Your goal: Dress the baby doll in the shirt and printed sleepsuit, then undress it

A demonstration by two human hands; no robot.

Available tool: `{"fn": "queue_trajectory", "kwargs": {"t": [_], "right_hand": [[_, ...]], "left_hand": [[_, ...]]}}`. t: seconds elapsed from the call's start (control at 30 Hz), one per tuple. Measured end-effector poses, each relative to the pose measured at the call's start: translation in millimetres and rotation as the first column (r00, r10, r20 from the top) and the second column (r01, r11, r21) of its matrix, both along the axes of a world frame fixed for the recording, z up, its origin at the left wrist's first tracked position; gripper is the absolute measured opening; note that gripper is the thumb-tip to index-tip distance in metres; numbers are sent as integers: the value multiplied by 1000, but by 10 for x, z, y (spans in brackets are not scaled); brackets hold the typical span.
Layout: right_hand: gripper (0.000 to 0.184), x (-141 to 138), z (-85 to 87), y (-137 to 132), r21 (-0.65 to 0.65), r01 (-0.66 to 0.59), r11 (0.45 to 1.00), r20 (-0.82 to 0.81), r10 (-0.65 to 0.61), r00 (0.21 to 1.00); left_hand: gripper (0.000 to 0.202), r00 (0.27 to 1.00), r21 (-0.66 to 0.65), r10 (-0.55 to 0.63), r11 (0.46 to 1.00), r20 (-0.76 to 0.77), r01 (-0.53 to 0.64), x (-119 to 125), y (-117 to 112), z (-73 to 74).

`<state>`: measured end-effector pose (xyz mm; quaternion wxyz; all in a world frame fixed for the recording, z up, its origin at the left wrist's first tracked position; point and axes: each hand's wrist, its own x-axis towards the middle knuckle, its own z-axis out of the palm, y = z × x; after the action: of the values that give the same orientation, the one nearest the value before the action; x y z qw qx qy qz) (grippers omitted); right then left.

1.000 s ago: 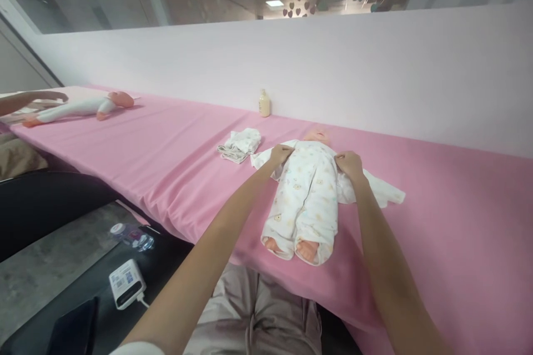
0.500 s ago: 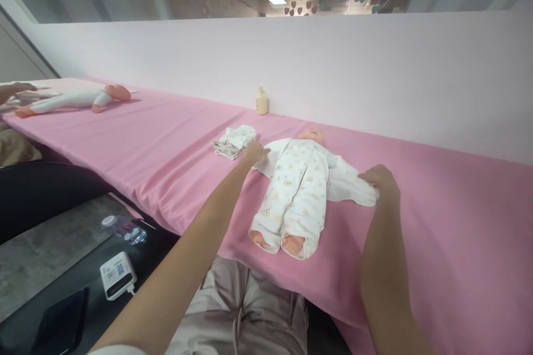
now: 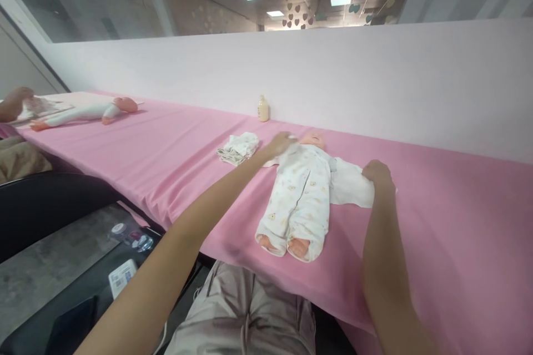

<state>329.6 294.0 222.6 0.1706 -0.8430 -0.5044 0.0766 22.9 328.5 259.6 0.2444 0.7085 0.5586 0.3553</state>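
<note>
A baby doll lies on its back on the pink-covered table, its head toward the wall. It wears patterned white baby clothes, and its bare feet show at the leg ends. My right hand is closed on the end of the white sleeve, which is spread out to the right. At the doll's left-side shoulder is my left hand, slightly blurred, its fingers together with a bit of white cloth at the tips. My left forearm partly covers the other white sleeve.
A folded stack of cloths lies left of the doll. Against the wall stands a pump bottle. Farther left are another doll and another person's hand. A plastic bottle and a white device lie on a black surface.
My left hand has moved right and up, from the outer end of the left sleeve to the doll's shoulder. My right hand stays at the right sleeve. The view has tilted slightly up.
</note>
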Motion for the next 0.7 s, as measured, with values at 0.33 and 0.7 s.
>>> {"fn": "queue_trajectory", "kwargs": {"t": [0.33,0.7], "right_hand": [[44,-677,472,-193,468,-160,869,-625,454,635],[26,-1167,203,97,347,-172,922,-405,313,859]], "left_hand": [[25,714,497,81,772,-695,396,472,-696,-814],[37,841,476,-82,793,-535,380,357,-681,-881]]}}
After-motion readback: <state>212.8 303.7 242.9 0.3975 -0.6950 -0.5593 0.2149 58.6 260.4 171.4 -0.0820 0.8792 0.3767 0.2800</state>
